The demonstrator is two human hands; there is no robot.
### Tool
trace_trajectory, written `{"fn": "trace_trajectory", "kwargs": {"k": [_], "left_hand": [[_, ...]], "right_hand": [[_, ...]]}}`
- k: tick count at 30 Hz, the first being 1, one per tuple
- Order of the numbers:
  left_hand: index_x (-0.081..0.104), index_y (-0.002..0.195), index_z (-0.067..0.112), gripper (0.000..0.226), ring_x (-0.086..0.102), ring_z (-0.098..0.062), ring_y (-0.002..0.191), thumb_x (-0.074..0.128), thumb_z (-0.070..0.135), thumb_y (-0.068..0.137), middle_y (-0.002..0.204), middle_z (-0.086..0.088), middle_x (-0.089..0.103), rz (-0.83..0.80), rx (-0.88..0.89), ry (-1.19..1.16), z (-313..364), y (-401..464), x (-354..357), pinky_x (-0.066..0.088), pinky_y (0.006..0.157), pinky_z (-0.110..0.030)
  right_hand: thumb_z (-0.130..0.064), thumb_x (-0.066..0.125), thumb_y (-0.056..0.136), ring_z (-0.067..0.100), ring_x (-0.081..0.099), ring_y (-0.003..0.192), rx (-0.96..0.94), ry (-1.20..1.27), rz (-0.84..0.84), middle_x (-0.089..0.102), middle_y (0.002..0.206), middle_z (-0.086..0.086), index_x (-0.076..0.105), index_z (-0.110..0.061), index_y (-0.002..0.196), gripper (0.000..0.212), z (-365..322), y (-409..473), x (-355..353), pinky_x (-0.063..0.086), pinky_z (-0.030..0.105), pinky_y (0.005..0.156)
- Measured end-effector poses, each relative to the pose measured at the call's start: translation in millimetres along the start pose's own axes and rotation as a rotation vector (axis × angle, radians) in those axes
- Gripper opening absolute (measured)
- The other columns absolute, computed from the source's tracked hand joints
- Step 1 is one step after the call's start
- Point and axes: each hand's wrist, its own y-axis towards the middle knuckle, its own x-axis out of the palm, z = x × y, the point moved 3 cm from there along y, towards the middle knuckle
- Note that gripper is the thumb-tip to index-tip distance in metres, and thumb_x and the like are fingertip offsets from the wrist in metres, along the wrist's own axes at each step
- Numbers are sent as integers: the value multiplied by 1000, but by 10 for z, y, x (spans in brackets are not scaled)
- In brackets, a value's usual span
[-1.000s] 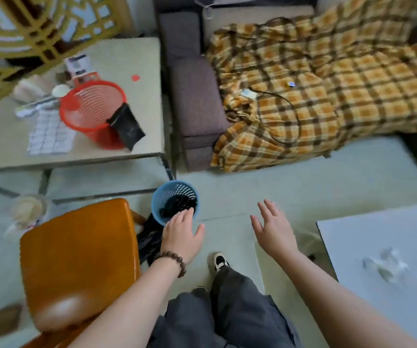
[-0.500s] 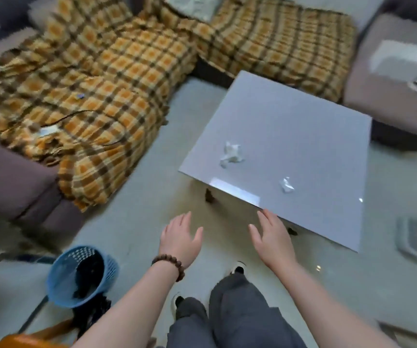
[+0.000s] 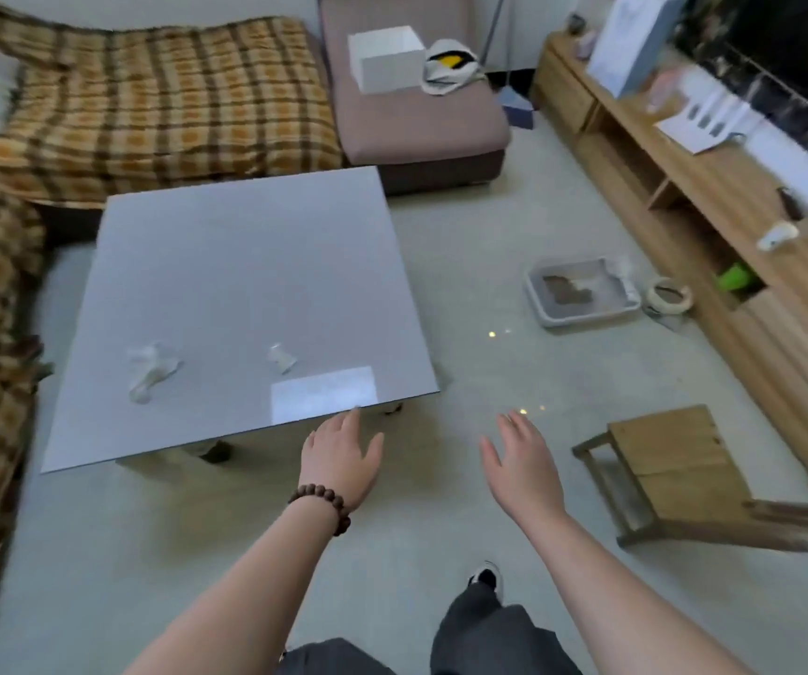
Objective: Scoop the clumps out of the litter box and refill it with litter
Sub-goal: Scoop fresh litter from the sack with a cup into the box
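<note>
Pale floor [image 3: 441,265], litter box [image 3: 582,291] lengthwise left-right

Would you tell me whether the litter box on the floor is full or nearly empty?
Nearly empty: the litter box shows only a brownish patch, with pale bare bottom around it.

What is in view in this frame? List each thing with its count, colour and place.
litter box: 1, grey, on the floor by the wooden cabinet, brown litter inside
bowl: 1, pale, on the floor right of the litter box
low table: 1, grey, centre left
crumpled tissues: 2, white, on the low table
sofa blanket: 1, orange-brown plaid, upper left
ottoman: 1, mauve, top centre
box: 1, white, on the ottoman
wooden cabinet: 1, light wood, along the right
stool: 1, wooden, lower right
bead bracelet: 1, dark brown, left wrist
left hand: 1, open, holding nothing
right hand: 1, open, holding nothing
</note>
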Motion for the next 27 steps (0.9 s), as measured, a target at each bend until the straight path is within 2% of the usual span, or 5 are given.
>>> {"fn": "trace_trajectory", "kwargs": {"k": [5, 10, 14, 19, 27], "left_hand": [[36, 143, 15, 54, 34, -20, 137, 41, 41, 96, 146, -2, 42, -54, 95, 18, 1210, 296, 390, 25, 113, -36], [37, 143, 15, 56, 41, -23, 131, 41, 44, 95, 143, -4, 47, -91, 193, 96, 2092, 627, 659, 30, 111, -39], [32, 146, 16, 57, 35, -22, 136, 38, 43, 97, 148, -4, 39, -120, 271, 155, 2650, 913, 787, 24, 113, -37], [30, 147, 17, 59, 34, -21, 137, 36, 46, 96, 150, -3, 38, -164, 337, 184, 3183, 1473, 990, 25, 114, -38], [28, 148, 17, 58, 29, -19, 140, 35, 45, 97, 152, -2, 35, -181, 378, 182, 4059, 2900, 1121, 19, 115, -35]], "right_hand": [[-36, 40, 98, 22, 22, 143, 98, -14, 45, 31, 152, 10, 40, -6, 141, 52, 1072, 306, -665, 18, 34, 117], [-34, 42, 98, 27, 27, 140, 209, 48, 90, 35, 150, 14, 41, -5, 139, 51, 1748, 509, -1094, 24, 37, 114], [-35, 41, 98, 26, 31, 137, 287, 77, 121, 37, 149, 12, 43, -6, 138, 50, 2114, 722, -1315, 27, 37, 113], [-38, 36, 99, 23, 25, 141, 343, 75, 150, 29, 153, 8, 36, -9, 143, 53, 2470, 1203, -1571, 22, 35, 116], [-38, 33, 100, 19, 17, 144, 380, 21, 162, 24, 156, 5, 32, -10, 146, 53, 2897, 2667, -2050, 15, 34, 118]]}}
